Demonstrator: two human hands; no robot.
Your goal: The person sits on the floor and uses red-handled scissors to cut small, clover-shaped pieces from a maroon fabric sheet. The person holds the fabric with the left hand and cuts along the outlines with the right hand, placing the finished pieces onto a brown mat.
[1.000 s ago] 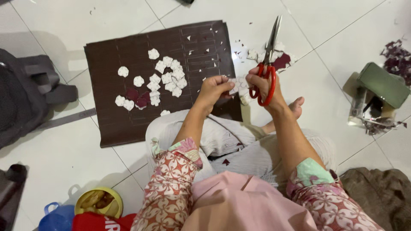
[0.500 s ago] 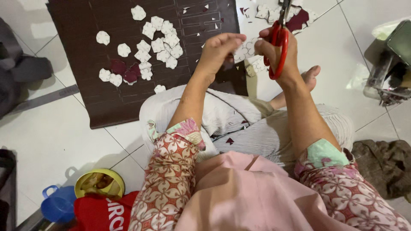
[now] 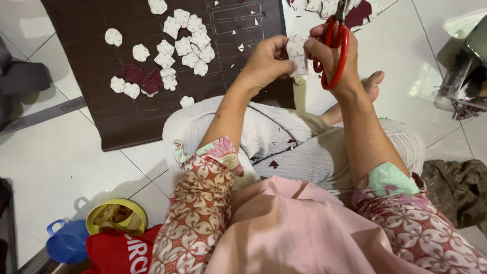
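The right hand (image 3: 335,53) is closed through the red loops of the scissors (image 3: 335,48); the blades run up out of view at the far edge. The left hand (image 3: 266,61) is pinched shut on a small paper piece (image 3: 297,53), held at its left side by thumb and fingertips. The piece is white with a faint print and an uneven, scalloped outline, and is held upright between the two hands, touching the right hand's fingers just left of the scissor handles.

Against the frame half a second back, both hands are seen closer together and lower in view, and the piece is now shown plainly between them; the scissors remain in the same grip.

Beyond the hands, on the far left, a dark brown mat (image 3: 101,116) lies on the white tiled floor (image 3: 61,162), with white cut-outs (image 3: 187,43) and a few maroon ones (image 3: 142,81) clustered on it. Near left, a yellow bowl (image 3: 116,215) and a blue cup (image 3: 66,243) are noted.
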